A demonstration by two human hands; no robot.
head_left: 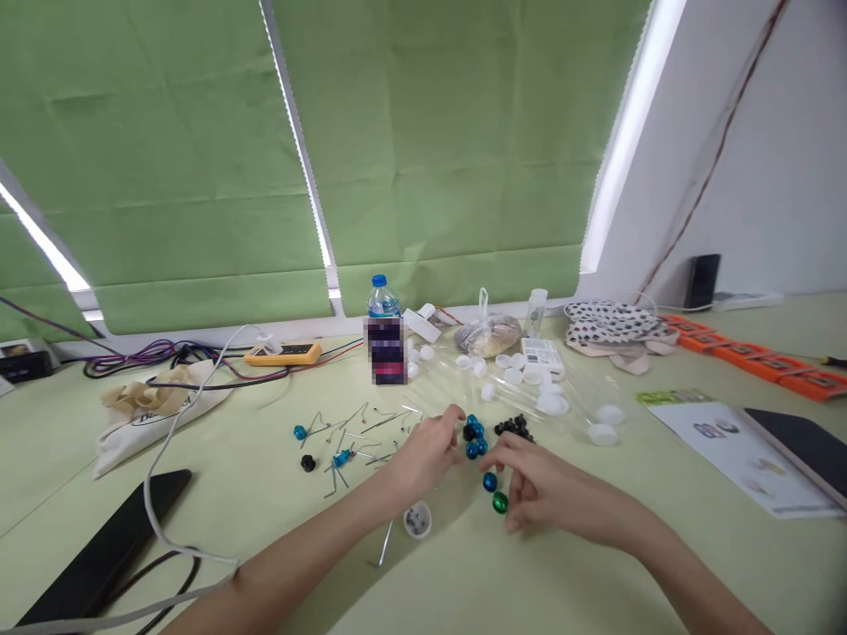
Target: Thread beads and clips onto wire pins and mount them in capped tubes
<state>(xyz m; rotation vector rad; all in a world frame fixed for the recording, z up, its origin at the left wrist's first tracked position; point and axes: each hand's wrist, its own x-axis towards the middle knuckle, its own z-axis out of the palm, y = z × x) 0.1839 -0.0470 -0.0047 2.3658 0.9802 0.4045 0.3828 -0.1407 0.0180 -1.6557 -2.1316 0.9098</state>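
I watch through a single camera worn on the person's head, which looks forward and down over the desk (423,600). I see the near side close up: the left forearm (311,542) enters at seven o'clock and the right forearm (628,516) between four and five, both reaching away from me. The fingers (509,451) come just below the middle, toward five o'clock. My view is wide, running past the desk's far edge to the green blinds (476,132) at twelve and the white wall (774,168) at two, both farther off.
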